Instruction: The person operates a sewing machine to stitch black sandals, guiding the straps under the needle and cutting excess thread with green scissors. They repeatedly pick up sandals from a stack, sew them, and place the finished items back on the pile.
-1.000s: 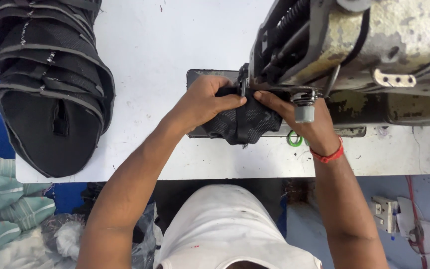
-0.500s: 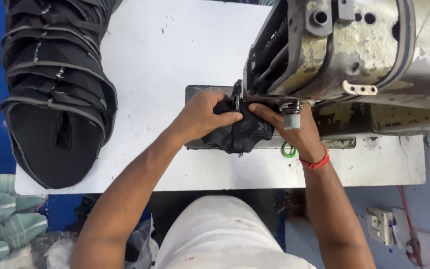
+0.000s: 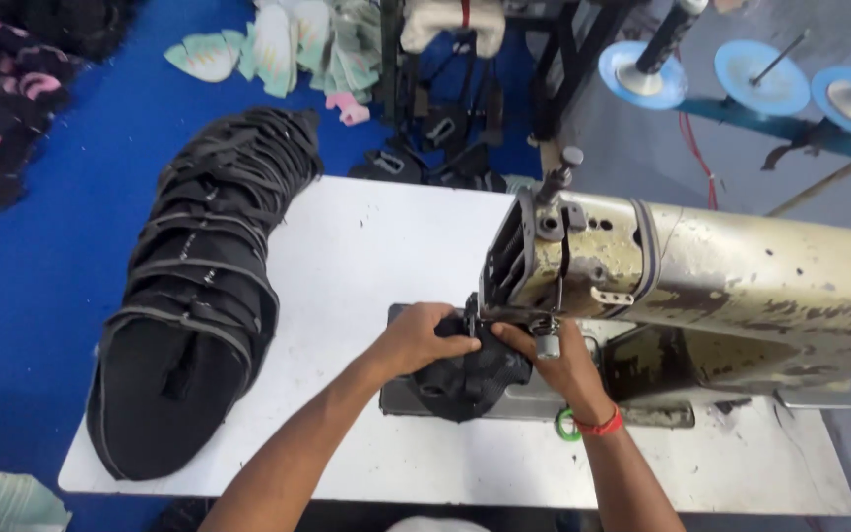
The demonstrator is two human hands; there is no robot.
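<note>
Your left hand rests on top of the small black mesh fabric piece, fingers curled and pressing its left edge down toward the needle area. Your right hand grips the same piece from the other side, fingers closed on its right edge directly under the head of the worn cream-coloured industrial sewing machine. The two hands sit close together with the fabric bunched between them; thumbs nearly meet over the piece. The piece lies on the grey metal machine bed plate, partly overhanging its near edge toward you.

A red band circles your right wrist. Just beside that wrist, on the side nearer you, a small green ring lies on the white rectangular work table.

Well to the left of your left hand, a long stack of black shoe uppers with grey edge binding lies on the table, running from its near-left corner toward the far edge. Beyond the table, far from both hands, pale green and pink cut pieces lie on the blue floor. To the far right, above the machine arm, light blue round thread-stand discs carry upright spindles
</note>
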